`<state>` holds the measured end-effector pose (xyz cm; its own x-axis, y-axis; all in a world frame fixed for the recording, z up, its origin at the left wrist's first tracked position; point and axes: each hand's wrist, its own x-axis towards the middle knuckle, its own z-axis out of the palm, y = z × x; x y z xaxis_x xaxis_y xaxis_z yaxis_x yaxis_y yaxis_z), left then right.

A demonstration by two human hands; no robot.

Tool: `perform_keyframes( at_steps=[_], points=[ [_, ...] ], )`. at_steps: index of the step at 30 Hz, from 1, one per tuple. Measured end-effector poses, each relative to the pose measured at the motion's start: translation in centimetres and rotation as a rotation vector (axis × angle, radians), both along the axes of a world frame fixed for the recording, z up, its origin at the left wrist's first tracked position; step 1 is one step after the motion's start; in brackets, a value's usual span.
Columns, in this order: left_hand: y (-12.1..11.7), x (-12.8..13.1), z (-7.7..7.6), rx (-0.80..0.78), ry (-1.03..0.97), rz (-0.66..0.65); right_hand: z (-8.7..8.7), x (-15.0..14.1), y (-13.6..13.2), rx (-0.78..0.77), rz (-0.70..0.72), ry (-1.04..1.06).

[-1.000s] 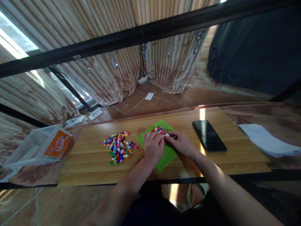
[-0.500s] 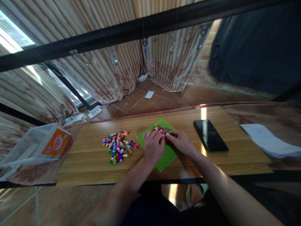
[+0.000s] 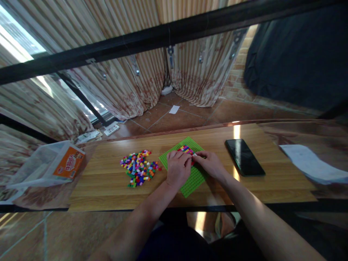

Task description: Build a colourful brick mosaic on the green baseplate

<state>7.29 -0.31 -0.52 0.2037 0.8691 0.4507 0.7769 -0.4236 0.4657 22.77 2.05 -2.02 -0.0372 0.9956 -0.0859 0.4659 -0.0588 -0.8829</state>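
Observation:
A green studded baseplate (image 3: 194, 183) lies turned on the table, bearing a patch of small colourful building bricks (image 3: 185, 149). Over the left side of this patch is my left hand (image 3: 178, 168), its fingers curled together and covering part of the bricks. My right hand (image 3: 211, 165) comes in from the other side, thumb and fingers closed at the patch's right edge. A small whitish spot shows at the right fingertips, too small to name. The two hands' fingertips meet or nearly meet. Left of the plate spreads a pile of loose bricks (image 3: 140, 167) in many colours.
A black phone (image 3: 244, 157) lies right of the plate on the wooden tabletop (image 3: 103, 188). White papers (image 3: 312, 163) are at the far right. A clear plastic bin (image 3: 40, 170) with an orange label stands at the far left. A dark rail (image 3: 152, 32) crosses above, before curtains.
The view has shifted slightly, so the surroundings sit a little further right. Both hands stay over the brick patch in nearly the same pose.

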Motion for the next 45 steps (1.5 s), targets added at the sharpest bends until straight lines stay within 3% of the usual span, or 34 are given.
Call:
perform_keyframes(
  at_steps=[6,11,16,24,30,39,45],
  points=[
    [-1.5,-4.2,0.7,0.006,-0.004,0.071,-0.1,0.6,-0.4,-0.055,0.013,0.177],
    [-2.6,-9.5,-0.2,-0.014,0.104,0.151,0.3,0.8,-0.9,-0.058,0.006,0.170],
    [-3.6,-11.4,-0.7,-0.057,0.210,0.158,0.2,0.9,-0.9,-0.051,-0.003,0.140],
    [-3.5,-10.9,-1.0,-0.092,0.312,0.160,0.1,0.9,-0.9,-0.033,0.022,0.126],
    [-3.1,-10.2,-0.6,-0.077,0.262,0.126,0.3,0.9,-0.9,-0.062,0.019,0.127],
    [-1.8,-3.6,2.1,-0.153,-0.014,-0.048,0.4,0.9,-0.9,-0.062,0.026,0.145],
    [0.1,-1.0,1.6,-0.089,-0.010,-0.159,0.4,1.0,-0.8,-0.025,0.048,0.144]
  ],
)
